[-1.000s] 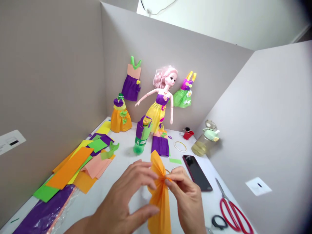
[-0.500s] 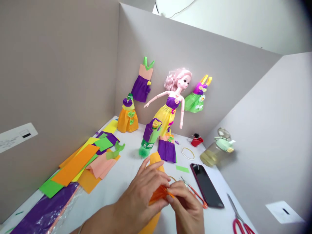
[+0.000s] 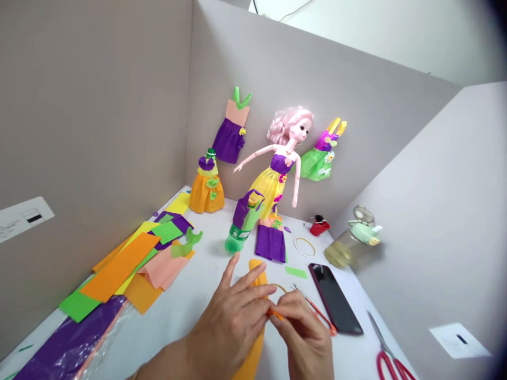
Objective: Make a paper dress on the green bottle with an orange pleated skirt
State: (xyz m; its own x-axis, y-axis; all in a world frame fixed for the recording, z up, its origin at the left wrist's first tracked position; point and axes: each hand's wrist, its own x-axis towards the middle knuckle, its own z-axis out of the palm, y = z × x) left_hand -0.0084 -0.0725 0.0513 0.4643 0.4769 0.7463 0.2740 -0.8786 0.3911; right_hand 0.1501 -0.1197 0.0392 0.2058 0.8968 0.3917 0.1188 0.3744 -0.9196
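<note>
Orange crepe paper [image 3: 276,315] shows as a small gathered edge between my two hands, its rest covered by the left one. My left hand [image 3: 233,322] closes its thumb and index on this paper, while its other fingers fan outward. From the right, my right hand [image 3: 304,332] pinches the same gathered edge, fingertips nearly touching the left ones. A longer yellow-orange strip [image 3: 255,356] runs beneath my left hand. Just beyond the hands stands a green bottle [image 3: 240,232] wearing a purple and green paper top.
Coloured paper sheets [image 3: 121,269] lie at left. A doll [image 3: 283,163] and small paper dresses [image 3: 230,132] are at the back. To the right are a phone [image 3: 336,300], red-handled scissors [image 3: 388,353], an orange-handled tool [image 3: 320,315] and a glass jug [image 3: 348,245].
My left hand has rolled over the orange paper, hiding most of it, and its outer fingers have spread. The right hand keeps its pinch. The view has shifted slightly.
</note>
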